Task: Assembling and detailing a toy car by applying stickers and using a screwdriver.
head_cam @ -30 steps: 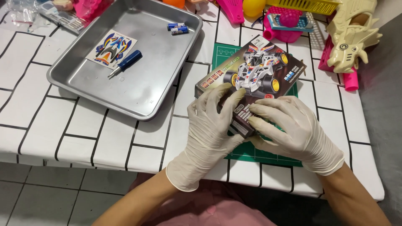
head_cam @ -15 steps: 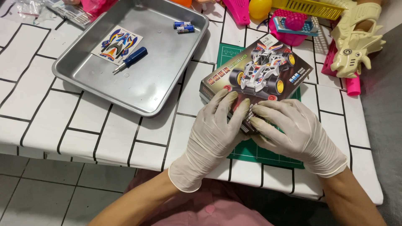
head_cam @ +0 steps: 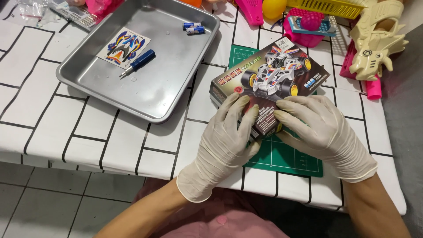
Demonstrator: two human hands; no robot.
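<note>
Toy car box (head_cam: pixel 269 86) on green mat (head_cam: pixel 282 154), near end in both hands' grip.

Home hobby table: grid-pattern tablecloth (head_cam: pixel 88 132), green cutting mat (head_cam: pixel 286 154), plastic toys (head_cam: pixel 374 39), tiled floor (head_cam: pixel 39 198).

A single head-worn camera looks steeply down from just above the person's chest, close in, facing forward across the surface (head_cam: pixel 66 132); its near edge, floor and the person's forearms fill the lower frame.
</note>
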